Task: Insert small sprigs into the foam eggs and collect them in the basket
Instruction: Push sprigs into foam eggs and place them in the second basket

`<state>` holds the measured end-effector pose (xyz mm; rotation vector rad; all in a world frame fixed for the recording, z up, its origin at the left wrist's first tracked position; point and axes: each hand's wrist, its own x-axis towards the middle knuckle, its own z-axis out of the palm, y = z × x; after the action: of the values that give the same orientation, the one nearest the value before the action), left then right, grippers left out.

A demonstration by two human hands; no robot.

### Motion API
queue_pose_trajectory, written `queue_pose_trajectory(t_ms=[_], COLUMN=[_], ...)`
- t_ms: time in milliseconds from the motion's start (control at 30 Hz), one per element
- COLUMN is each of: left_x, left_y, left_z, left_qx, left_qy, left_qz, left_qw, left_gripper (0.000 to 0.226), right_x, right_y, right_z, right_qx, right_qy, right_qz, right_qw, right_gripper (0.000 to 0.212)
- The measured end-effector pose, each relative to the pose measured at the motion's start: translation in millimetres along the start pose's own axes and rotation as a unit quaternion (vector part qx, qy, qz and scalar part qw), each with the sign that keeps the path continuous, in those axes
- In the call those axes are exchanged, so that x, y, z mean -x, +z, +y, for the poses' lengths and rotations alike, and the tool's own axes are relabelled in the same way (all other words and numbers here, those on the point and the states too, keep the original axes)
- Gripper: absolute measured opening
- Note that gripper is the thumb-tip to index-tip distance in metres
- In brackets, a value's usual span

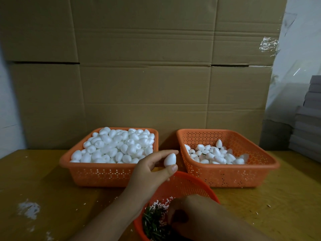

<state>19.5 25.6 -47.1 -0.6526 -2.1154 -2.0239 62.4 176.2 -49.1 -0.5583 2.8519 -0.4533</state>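
Left hand (149,171) pinches an egg (170,160), long axis upright; right hand (189,216), fingers curled, digs among sprigs (152,223) just below — grip unclear.

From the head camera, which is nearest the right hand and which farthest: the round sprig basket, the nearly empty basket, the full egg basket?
1. Round sprig basket: right hand reaches inside it.
2. Nearly empty basket: behind, right.
3. Full egg basket: behind, left.

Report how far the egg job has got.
Done: a shallow layer of eggs in the right orange perforated basket. In hand: left hand holds one white foam egg; right hand reaches into the green sprigs. Left: the heaped left orange basket.
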Motion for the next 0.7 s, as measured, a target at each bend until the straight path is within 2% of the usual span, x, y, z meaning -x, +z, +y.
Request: queue_pose_trajectory(t_ms=[100,200,467,700], left_x=[-0.4,-2.1,-0.6,0.1], left_y=[1.2,4.0,2.9,1.6], left_z=[-1.1,-1.3,0.7,1.3], left_qx=[0.031,0.039,0.008,-0.029], left_qy=[-0.002,0.007,0.02,0.028], left_qz=[-0.003,-0.006,0.012,0.036], left_qw=[1.0,0.999,1.0,0.999], left_gripper=[0.04,0.044,0.019,0.019], right_x=[6.2,7.5,3.8,2.6], right_y=[1.9,1.9,3.3,4.3], right_z=[1.8,1.3,3.5,4.1], right_qx=[-0.012,-0.015,-0.014,-0.021], right_qy=[-0.014,-0.015,-0.024,-0.021], right_qz=[0.042,0.04,0.043,0.048], right_qw=[0.999,0.999,0.999,0.998], right_gripper=[0.024,0.024,0.025,0.025])
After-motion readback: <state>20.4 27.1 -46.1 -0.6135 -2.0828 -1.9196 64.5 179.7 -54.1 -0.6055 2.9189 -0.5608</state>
